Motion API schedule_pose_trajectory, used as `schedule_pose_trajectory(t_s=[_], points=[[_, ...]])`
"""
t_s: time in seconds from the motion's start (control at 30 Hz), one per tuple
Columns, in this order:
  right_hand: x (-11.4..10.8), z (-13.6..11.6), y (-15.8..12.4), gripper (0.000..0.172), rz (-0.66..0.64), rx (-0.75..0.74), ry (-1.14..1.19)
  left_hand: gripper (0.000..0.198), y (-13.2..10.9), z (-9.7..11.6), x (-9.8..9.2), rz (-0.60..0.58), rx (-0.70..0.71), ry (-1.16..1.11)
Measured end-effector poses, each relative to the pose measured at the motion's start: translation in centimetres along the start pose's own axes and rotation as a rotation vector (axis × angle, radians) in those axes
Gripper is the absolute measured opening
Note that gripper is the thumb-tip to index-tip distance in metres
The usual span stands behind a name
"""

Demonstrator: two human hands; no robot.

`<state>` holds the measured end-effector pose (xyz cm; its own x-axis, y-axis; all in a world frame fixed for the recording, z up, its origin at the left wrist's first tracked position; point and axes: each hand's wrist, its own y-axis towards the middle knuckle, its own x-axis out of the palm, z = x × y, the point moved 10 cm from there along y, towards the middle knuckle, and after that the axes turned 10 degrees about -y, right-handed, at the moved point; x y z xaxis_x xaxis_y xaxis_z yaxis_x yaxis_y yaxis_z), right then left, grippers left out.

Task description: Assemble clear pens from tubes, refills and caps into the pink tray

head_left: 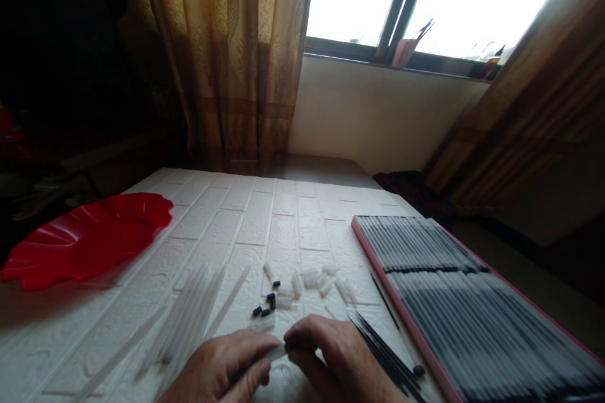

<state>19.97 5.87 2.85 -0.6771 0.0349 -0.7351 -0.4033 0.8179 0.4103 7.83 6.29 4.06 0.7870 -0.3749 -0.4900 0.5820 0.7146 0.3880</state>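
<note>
My left hand (pixel 227 362) is closed around a translucent plastic tube (pixel 276 352) that sticks out past its fingertips. At the tube's end, my right hand (pixel 331 352) pinches a small dark end piece, mostly hidden by the fingers. The two hands nearly meet at the table's front. Just beyond them lie several small black plugs (pixel 270 297) and several short clear caps (pixel 309 278). Left of my left hand is a bundle of long translucent tubes (pixel 191 312). Beside my right hand rests a bunch of thin black rods (pixel 385 352).
A pink-edged tray (pixel 373 256) on the right holds rows of clear tubes with dark cores. On the left stands a red scalloped plate (pixel 94 236). One black plug (pixel 418 370) lies by the tray. Behind the white brick-patterned tabletop (pixel 297 201) are curtains and a window.
</note>
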Motion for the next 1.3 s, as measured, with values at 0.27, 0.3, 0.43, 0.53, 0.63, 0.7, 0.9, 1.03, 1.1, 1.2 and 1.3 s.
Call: schedule_pose_trajectory(t_s=[0.27,0.3,0.43,0.53,0.63,0.7,0.9,1.03,1.1,1.2,1.3], points=[[0.2,0.6,-0.2,0.014,-0.04,0.049,-0.025,0.048,0.2,0.0,0.3,-0.035,-0.01,-0.105],[0.5,0.8,-0.2,0.016,-0.057,0.06,-0.025,0.051,0.2,0.1,0.3,-0.037,-0.004,-0.12],[1.1,1.2,-0.4,0.028,-0.073,0.1,-0.033,0.051,0.1,-0.3,0.5,-0.065,-0.01,-0.127],[1.4,1.3,-0.4,0.038,-0.095,0.141,-0.095,0.043,-0.2,-1.2,0.9,-0.079,-0.051,-0.114],[1.7,1.2,-0.3,0.039,-0.146,0.163,-0.128,0.038,-0.6,-2.2,1.4,-0.094,-0.11,-0.141],[1.7,1.1,-0.3,0.039,-0.153,0.166,-0.117,0.037,-0.8,-2.4,1.4,-0.084,-0.131,-0.156],[0.2,1.3,-0.2,0.039,-0.069,0.187,-0.083,0.018,-0.2,-1.4,0.2,-0.016,-0.111,-0.032],[-0.6,1.4,-0.2,0.04,-0.041,0.195,-0.093,0.019,-0.1,-1.6,0.1,-0.019,-0.127,0.035],[-0.6,1.4,-0.1,0.039,-0.052,0.195,-0.095,0.015,-0.2,-2.1,0.1,-0.01,-0.15,0.043],[-0.7,1.3,0.0,0.038,-0.053,0.198,-0.081,0.011,-0.6,-3.0,-0.1,-0.002,-0.201,0.037],[-1.7,1.8,0.0,0.039,-0.008,0.235,-0.038,0.014,-0.8,-3.6,-1.1,0.075,-0.255,-0.005]])
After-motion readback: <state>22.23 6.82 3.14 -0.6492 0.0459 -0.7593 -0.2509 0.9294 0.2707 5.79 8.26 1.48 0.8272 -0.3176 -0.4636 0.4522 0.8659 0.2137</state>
